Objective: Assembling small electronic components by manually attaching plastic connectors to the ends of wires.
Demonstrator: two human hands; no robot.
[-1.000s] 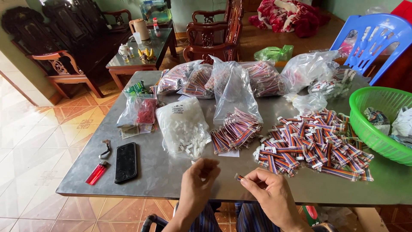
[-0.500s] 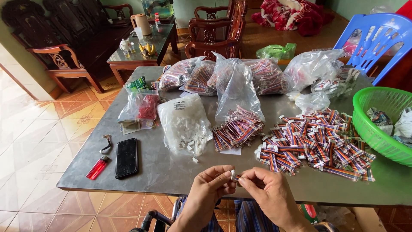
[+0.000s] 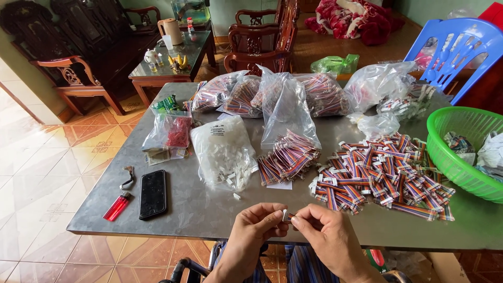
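Fingertips of the left hand (image 3: 257, 230) and right hand (image 3: 327, 236) pinch 1 small white connector (image 3: 286, 214) between them, just above the tabletop's (image 3: 209, 207) near edge. Striped ribbon cables (image 3: 382, 175) lie heaped toward the right edge; a black phone (image 3: 153, 193) and red lighter (image 3: 117, 206) sit by the near left corner.

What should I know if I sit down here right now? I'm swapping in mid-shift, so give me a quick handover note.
Left hand: fingertips pinch a small white connector at the near table edge.
Right hand: grip meets the same piece from the other side.
Supplies: bag of white connectors straight ahead, a few spilled beside it; loose striped cables spilling from an open bag.
Done, seemingly: heap of striped cables with white ends to the right.
Left: several full bags of cables at the far side.
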